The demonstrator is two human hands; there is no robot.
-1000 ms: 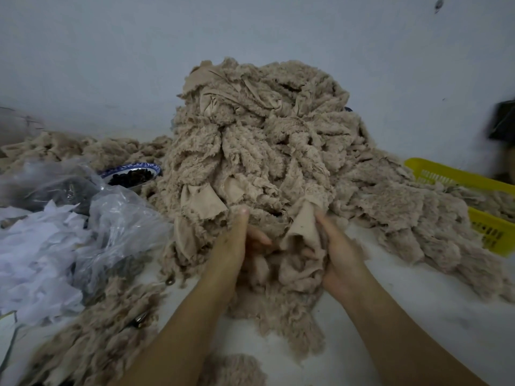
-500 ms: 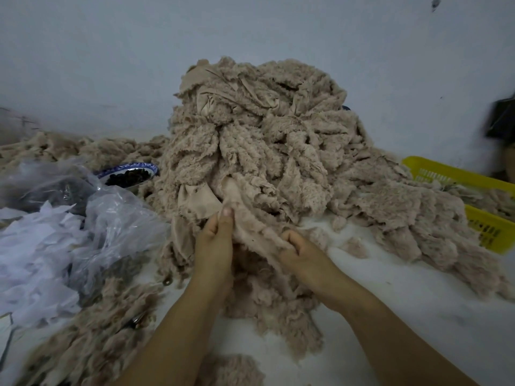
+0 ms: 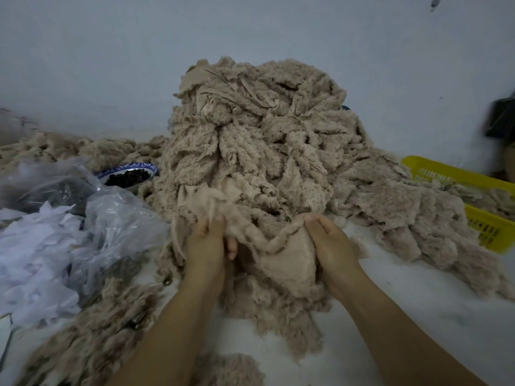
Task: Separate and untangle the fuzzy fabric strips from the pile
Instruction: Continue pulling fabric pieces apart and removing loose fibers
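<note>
A tall pile [image 3: 250, 140] of fuzzy beige fabric strips is sitting on the white table [image 3: 418, 316], rising at twelve o'clock from the person's hands, in front of a pale wall [image 3: 111, 51]. The strips are showing a shaggy, curly face and a smooth, flat backing. They are twisting over one another in ragged, uneven lengths.

At the pile's six o'clock foot, one strip [image 3: 289, 260] is being held between both hands. Its smooth tan backing is facing the camera as a rough triangle with a fuzzy rim. The left hand [image 3: 207, 246] is curling its grip round the strip's nine o'clock end, fingers bunching into the cloth and the thumb tucking beneath. The right hand [image 3: 331, 246] is closing its grip over the three o'clock edge, fingertips folding over the fuzzy rim. The strip's far part is running into the pile, so where it ends cannot be told.

More fuzzy fabric is spreading low across the table toward three o'clock and lying in loose heaps at seven o'clock. A yellow slotted basket [image 3: 446, 174] is standing at three o'clock with fuzzy pieces inside. At nine o'clock a crinkled clear plastic bag [image 3: 119, 218] is lying beside white paper scraps [image 3: 33, 260]. Just beyond them a blue-rimmed bowl [image 3: 145, 166] is holding something dark, right at the pile's edge.
</note>
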